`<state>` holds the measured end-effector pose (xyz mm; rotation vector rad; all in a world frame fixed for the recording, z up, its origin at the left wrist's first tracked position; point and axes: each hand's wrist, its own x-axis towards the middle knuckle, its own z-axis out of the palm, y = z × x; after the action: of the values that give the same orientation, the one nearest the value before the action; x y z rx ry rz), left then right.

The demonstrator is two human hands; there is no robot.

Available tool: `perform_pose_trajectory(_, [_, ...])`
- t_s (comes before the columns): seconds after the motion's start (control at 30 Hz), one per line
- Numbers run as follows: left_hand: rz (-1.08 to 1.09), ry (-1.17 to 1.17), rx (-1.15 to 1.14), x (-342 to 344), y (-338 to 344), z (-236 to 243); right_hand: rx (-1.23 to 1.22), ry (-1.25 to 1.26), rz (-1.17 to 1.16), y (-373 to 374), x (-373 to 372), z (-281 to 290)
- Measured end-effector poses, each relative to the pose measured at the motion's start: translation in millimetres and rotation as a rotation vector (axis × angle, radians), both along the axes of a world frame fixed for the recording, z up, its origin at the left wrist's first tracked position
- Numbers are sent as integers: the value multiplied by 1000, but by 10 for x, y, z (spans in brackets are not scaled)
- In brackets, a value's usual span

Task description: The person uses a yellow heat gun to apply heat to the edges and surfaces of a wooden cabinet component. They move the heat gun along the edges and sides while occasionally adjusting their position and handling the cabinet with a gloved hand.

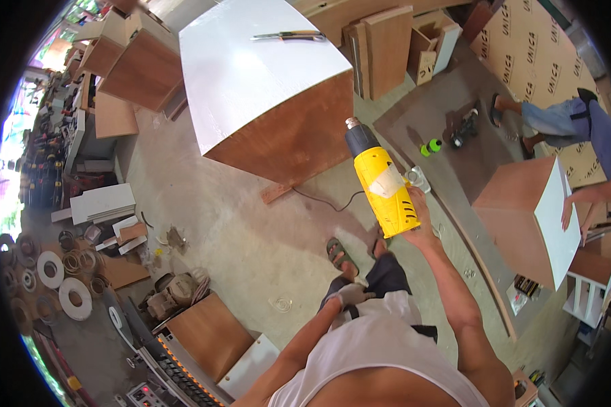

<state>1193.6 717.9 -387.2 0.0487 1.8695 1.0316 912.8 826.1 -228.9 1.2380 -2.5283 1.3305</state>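
Observation:
A yellow and black heat gun (385,183) is gripped from below by my right hand (417,220), which closes around its handle. Its metal nozzle (352,123) points away from me, beside the corner of a large box-shaped cabinet (285,132). The cabinet has a glossy white top and brown wooden sides. On that top lies a long, thin tool (288,35) with a dark and tan handle. My left hand (352,294), in a pale grey glove, is low against the front of my dark shorts; its fingers are too unclear to read.
A dark cord (329,205) trails over the floor near a wood block (276,194). At right, another person (570,122) touches a white-faced wooden box (523,217). A green bottle (430,147) stands on a brown sheet. Rolls of edging (75,298) and boards (103,203) lie left.

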Motion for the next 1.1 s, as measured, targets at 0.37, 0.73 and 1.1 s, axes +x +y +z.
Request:
perform_pose_trajectory(0.37, [304,-222,342,22,424,767,-175,-66,-64,-193,-388,-894])
perform_pose_trajectory(0.73, [208,237,-644,-1778,-1061,-2090,-223,-198,3,24,-322,-2960])
perform_pose_trajectory(1.1, [322,77,-724,-2379,-2871,-3270,-704,108,-48,-225,-1029,-1109])
